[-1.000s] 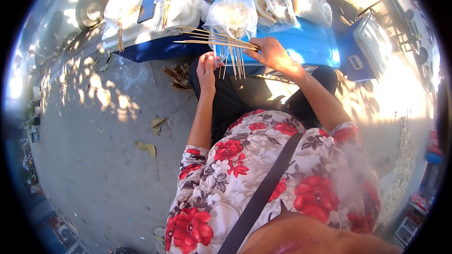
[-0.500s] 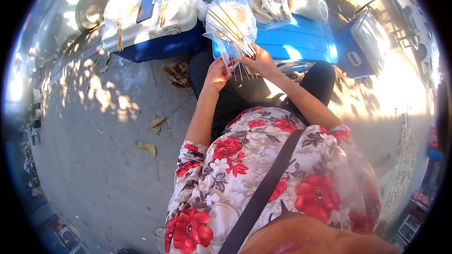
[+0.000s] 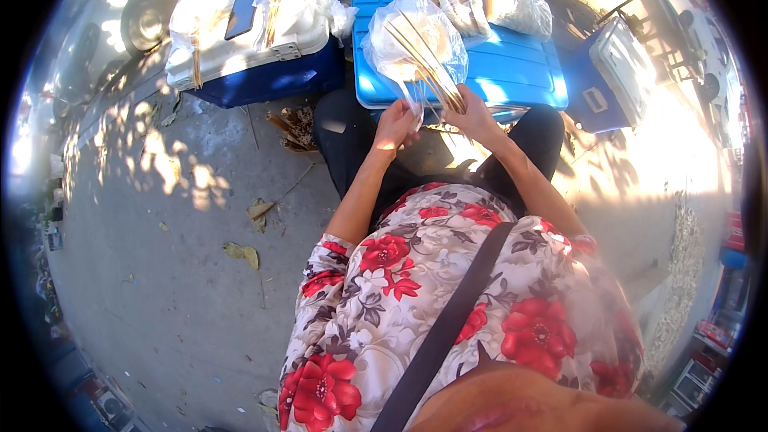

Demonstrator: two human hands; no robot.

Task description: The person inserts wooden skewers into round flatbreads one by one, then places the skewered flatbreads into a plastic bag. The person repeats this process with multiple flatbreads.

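Note:
My left hand [image 3: 395,126] is closed around the gathered neck of a clear plastic bag [image 3: 382,44] with pale, round contents I cannot make out. The bag stands up over the near edge of a blue lid [image 3: 512,72]. Just to the right, my right hand [image 3: 474,118] grips a bundle of thin wooden skewers [image 3: 428,64]. Their long ends slant up and left across the bag's front. A few lower tips poke out below my fingers, partly hidden by the hand.
Two more filled bags [image 3: 516,10] lie on the blue lid. To the left, a white-lidded blue cooler [image 3: 248,84] carries a phone [image 3: 241,13] and stick-tied bags [image 3: 194,20]. Another cooler [image 3: 612,84] stands at right. A skewer bundle [image 3: 294,130] and dry leaves [image 3: 242,254] are on the ground.
Both hands have shifted right, bringing the bag along. The skewers, fanned out between my hands before, are now drawn together in my right hand, which has moved apart from the left.

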